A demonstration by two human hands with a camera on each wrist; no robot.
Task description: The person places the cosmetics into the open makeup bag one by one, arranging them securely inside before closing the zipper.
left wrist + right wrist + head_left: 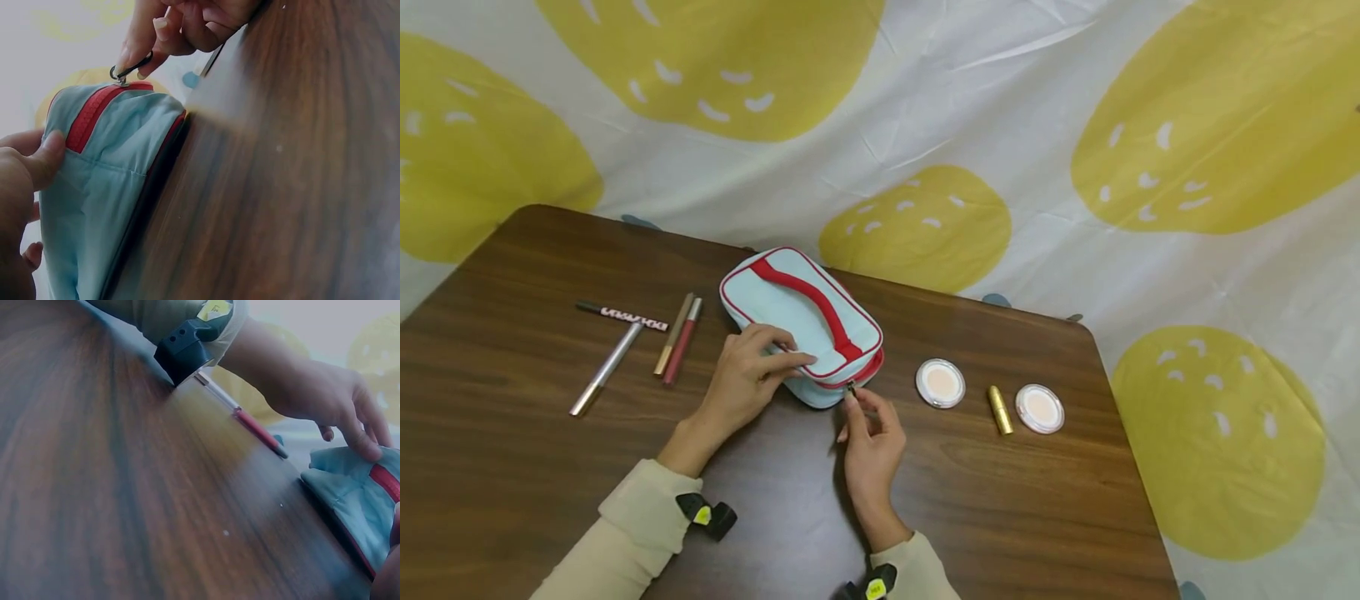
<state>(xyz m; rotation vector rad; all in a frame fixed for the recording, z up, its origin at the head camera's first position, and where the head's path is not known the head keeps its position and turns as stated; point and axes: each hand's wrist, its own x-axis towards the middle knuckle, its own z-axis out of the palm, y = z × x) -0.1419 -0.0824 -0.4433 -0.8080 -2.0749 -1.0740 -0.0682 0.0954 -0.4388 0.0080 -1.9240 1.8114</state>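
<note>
A light blue cosmetic bag (767, 304) with red piping and a red handle (811, 293) lies on the table, handle side up. My left hand (741, 379) grips its near edge, the thumb low on the fabric side and the fingers over the top. At the bag's right corner, my right hand (876, 450) pinches the dark zipper pull (145, 60) between thumb and fingers. The red zipper (94, 119) runs along the side, its teeth meeting between the two hands in the left wrist view. The bag's inside is hidden.
Left of the bag lie a patterned pencil (634, 317), a silver tube (606, 371), a gold-brown tube (673, 335) and a red tube (682, 342). Two round compacts (940, 383) and a gold lipstick (1000, 410) lie to the right. A patterned curtain (925, 125) hangs behind the table.
</note>
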